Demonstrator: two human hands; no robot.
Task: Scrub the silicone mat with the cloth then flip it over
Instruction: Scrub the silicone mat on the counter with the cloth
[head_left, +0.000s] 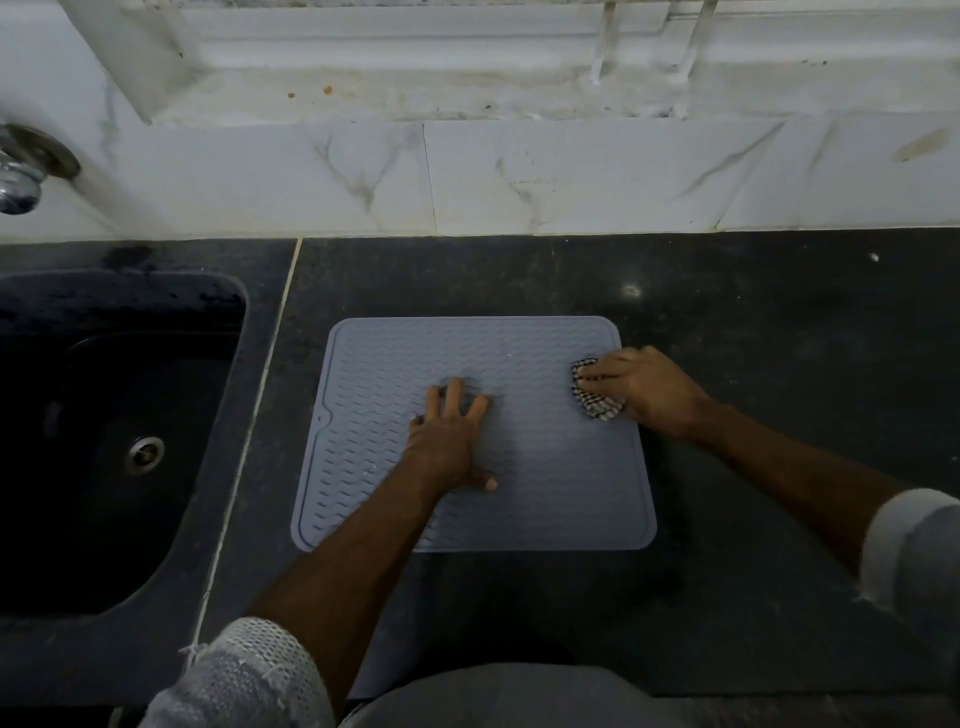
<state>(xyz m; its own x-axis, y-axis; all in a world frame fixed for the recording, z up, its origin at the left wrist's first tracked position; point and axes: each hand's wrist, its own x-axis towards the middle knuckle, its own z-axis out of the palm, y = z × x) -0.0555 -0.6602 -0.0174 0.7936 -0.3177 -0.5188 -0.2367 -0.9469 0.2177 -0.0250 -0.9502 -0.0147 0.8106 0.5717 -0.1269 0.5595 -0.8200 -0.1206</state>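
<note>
Nearest us are 2 rolled pale sleeves (249, 670); beyond them we count 1 grey ridged rectangular silicone mat (545, 499) lying flat on the dark stone counter (753, 322), 1 checked black-and-white cloth (595, 402), 1 black sink (104, 441); the left hand (452, 441) presses the mat's middle, fingers spread; the right hand (641, 387) grasps the cloth at the mat's right edge; we read no writing.

A dark stone countertop (753, 364) carries a grey silicone mat (395, 364) lying flat.
</note>
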